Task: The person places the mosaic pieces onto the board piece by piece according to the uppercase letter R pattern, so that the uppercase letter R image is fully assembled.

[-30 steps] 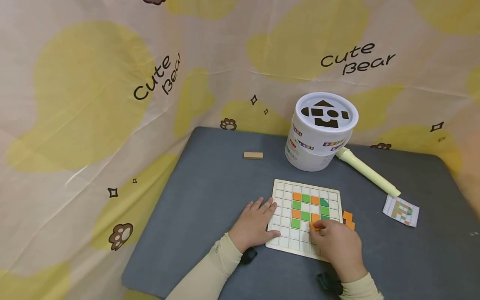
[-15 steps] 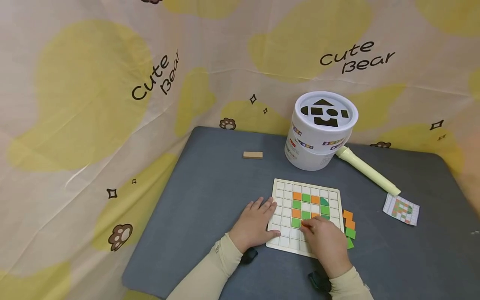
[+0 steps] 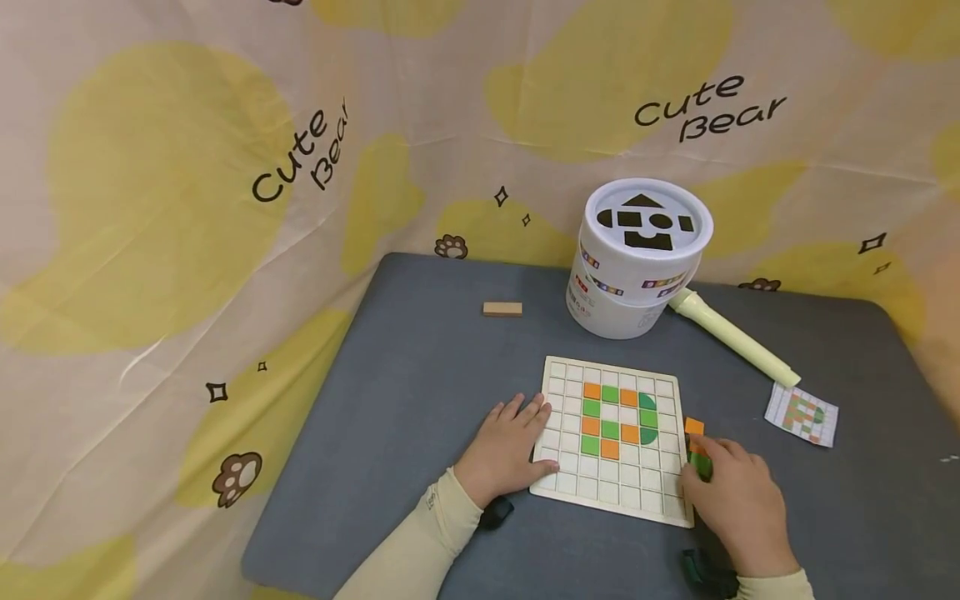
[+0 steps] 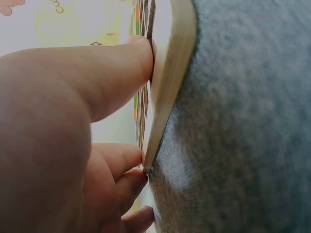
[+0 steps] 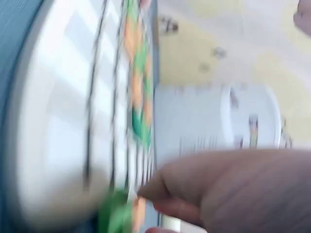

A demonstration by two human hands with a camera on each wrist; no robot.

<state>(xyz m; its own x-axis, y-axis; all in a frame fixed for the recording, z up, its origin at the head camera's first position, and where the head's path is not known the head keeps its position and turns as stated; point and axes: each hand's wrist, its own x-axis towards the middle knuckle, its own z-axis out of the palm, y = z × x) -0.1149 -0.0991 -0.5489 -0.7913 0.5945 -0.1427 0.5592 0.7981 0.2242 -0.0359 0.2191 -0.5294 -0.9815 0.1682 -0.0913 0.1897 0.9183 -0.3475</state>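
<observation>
A square white gridded board [image 3: 630, 487] lies on the dark table, with orange, green and dark green tiles set in its cells. One orange tile [image 3: 610, 449] sits in the lowest filled row, right of a green one. My left hand [image 3: 506, 450] rests on the board's left side, fingers spread; in the left wrist view its thumb touches the board's edge [image 4: 167, 73]. Just off the board's right edge, my right hand [image 3: 738, 500] has its fingertips at a small pile of loose tiles, including an orange tile [image 3: 694, 426] and a green tile [image 3: 702, 467]. Blur hides any grasp.
Behind the board stands a white lidded bucket [image 3: 618, 304] with shaped holes on top. A pale yellow stick [image 3: 738, 337] leans toward a printed pattern card [image 3: 802, 415] at the right. A small wooden block [image 3: 502, 309] lies further back; a patterned cloth [image 3: 450, 100] hangs behind.
My right hand has set the orange tile in the cell beside the lowest green one, let it go, and moved right to the loose tiles. My left hand has stayed put.
</observation>
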